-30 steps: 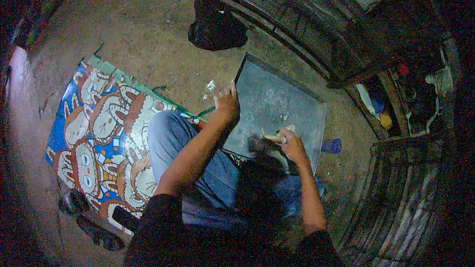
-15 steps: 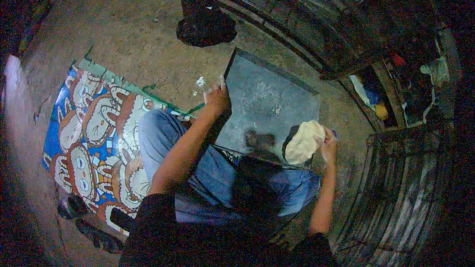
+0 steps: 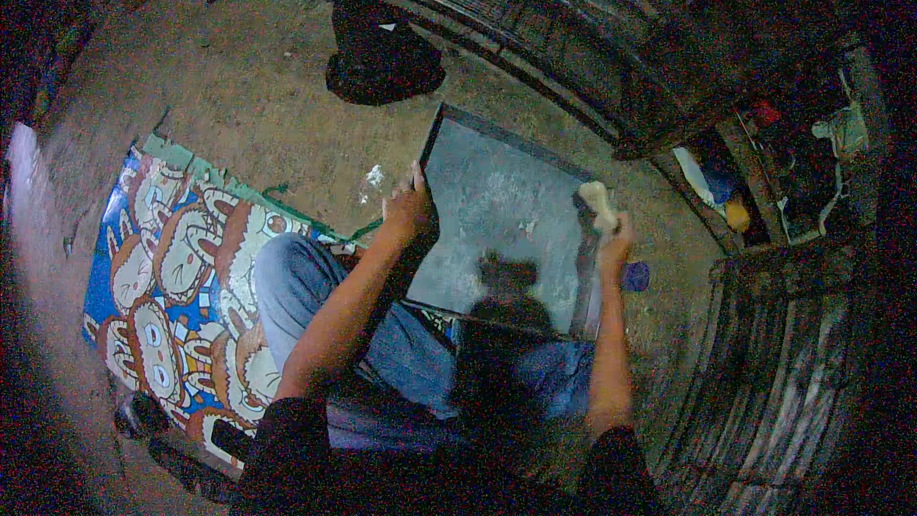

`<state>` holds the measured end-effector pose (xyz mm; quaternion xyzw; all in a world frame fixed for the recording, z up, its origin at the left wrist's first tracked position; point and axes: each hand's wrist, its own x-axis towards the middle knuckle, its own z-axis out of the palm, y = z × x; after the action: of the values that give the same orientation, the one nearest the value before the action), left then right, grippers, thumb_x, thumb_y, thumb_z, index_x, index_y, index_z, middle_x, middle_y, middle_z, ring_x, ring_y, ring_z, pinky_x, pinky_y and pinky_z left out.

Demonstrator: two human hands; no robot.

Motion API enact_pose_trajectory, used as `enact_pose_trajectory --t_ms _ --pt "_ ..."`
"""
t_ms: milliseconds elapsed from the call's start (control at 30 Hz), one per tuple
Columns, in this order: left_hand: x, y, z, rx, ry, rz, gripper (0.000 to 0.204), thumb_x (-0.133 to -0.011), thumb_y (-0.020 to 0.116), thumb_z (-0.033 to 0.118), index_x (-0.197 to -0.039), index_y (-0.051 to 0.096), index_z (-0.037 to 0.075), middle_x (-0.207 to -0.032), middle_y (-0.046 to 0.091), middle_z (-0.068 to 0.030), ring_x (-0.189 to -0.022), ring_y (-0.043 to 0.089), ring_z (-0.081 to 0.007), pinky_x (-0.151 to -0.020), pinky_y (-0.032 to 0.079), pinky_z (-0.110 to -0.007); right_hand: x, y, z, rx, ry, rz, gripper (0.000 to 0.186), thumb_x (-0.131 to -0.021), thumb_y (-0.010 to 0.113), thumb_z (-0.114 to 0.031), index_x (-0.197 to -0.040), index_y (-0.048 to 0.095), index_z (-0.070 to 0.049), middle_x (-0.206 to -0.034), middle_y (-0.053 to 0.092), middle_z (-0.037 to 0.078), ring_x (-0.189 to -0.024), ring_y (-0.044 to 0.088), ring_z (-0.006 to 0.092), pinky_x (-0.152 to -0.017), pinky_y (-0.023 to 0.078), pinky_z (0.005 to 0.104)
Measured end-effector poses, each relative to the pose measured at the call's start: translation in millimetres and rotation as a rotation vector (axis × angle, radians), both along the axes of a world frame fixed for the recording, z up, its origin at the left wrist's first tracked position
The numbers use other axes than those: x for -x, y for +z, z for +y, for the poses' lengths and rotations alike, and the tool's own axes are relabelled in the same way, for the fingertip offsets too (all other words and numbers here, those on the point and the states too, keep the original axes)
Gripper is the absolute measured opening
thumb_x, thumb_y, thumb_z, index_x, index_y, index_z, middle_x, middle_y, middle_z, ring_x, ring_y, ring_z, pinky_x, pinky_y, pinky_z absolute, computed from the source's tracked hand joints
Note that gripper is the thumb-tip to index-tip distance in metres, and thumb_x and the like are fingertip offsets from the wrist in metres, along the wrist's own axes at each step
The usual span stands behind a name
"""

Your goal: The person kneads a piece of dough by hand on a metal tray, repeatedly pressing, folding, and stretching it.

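Note:
A flat rectangular panel [image 3: 478,201] with a dark raised frame and a dull grey, smeared surface leans across my lap. A dark head shape shows on its lower part. My left hand [image 3: 411,207] is closed round the panel's left edge, its fingertips partly behind the frame. At the opposite edge, my right hand [image 3: 614,244] grips a cream cloth [image 3: 597,201], which is bunched up against the upper right of the frame. My jeans-clad knee [image 3: 296,277] is beside the panel's lower left.
A colourful cartoon-print mat [image 3: 181,268] covers the floor at left. White crumbs [image 3: 373,175] lie beside my left hand. A black bundle [image 3: 382,67] stands ahead. Corrugated metal sheeting [image 3: 764,373] rises at right, near a small purple item [image 3: 635,276].
My right hand has moved the cloth up along the panel's right edge, and the cloth looks narrower. The panel and left hand have shifted slightly left in the picture.

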<state>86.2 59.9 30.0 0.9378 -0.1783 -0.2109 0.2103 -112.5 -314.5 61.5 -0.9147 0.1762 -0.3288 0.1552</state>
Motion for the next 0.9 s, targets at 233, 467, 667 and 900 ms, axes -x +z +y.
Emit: enact_pose_trajectory --t_ms 233,467,667,900 --pt "-12.9 -22.0 12.3 -0.037 -0.073 -0.194 0.094 -0.086 0.060 0.029 -0.152 -0.002 0.002 -0.145 0.037 -0.0241 -0.132 0.040 -0.0394 -0.101 0.040 -0.055 -16.6 -81.3 74.3 0.337 -0.051 0.670 0.067 -0.071 0.060 0.002 -0.135 0.041 0.002 -0.120 0.050 0.023 -0.118 0.044 0.0425 -0.094 0.040 0.0491" --pt "-4.9 1.9 20.5 0.105 -0.032 -0.133 0.095 -0.085 0.064 0.031 -0.150 0.003 -0.003 -0.151 0.028 -0.0236 -0.139 0.031 -0.0391 -0.107 0.036 -0.053 -34.2 -39.5 72.7 0.335 0.149 0.571 0.083 -0.073 0.060 -0.003 -0.148 0.027 -0.008 -0.153 0.019 0.024 -0.142 0.018 0.0439 -0.114 0.018 0.0573" --pt "-18.6 -37.2 12.5 0.103 0.009 -0.176 0.069 -0.091 0.052 0.024 -0.147 0.021 -0.002 -0.148 0.036 -0.0209 -0.134 0.040 -0.0335 -0.100 0.045 -0.047 -28.3 -70.3 41.6 0.205 0.195 0.801 0.081 -0.088 0.062 -0.033 -0.153 0.018 -0.013 -0.159 0.005 0.018 -0.146 0.005 0.0398 -0.113 0.008 0.0625" --pt "-30.7 -18.1 26.1 -0.055 -0.014 -0.047 0.050 -0.095 0.042 0.016 -0.142 0.035 0.001 -0.122 0.059 -0.0210 -0.105 0.063 -0.0345 -0.082 0.052 -0.048 -75.5 -102.3 57.9 0.105 -0.124 0.673 0.054 -0.094 0.051 -0.034 -0.139 0.042 -0.006 -0.144 0.039 0.026 -0.132 0.038 0.0435 -0.106 0.032 0.0584"
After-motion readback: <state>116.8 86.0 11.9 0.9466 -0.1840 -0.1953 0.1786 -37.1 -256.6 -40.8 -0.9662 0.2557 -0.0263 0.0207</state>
